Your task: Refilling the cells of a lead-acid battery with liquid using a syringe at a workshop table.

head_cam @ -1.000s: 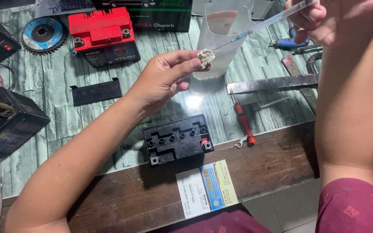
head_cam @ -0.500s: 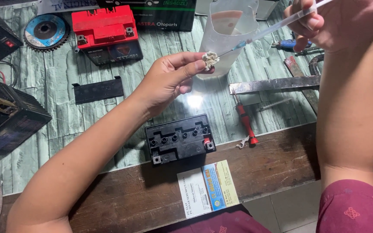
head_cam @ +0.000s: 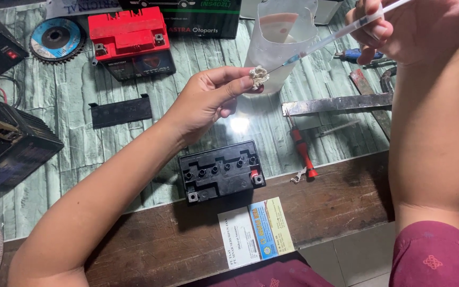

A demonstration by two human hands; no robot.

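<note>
Grubby white wad [head_cam: 259,76] is pinched in the left hand [head_cam: 208,101] fingertips above the black battery [head_cam: 220,171], while the right hand [head_cam: 415,26] grips a syringe [head_cam: 341,29] slanting down-left, needle tip right at the wad.

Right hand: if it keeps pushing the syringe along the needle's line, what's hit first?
Likely the whitish wad pinched in the left hand. The right hand aims the syringe needle tip right at it; whether they touch is unclear.
</note>
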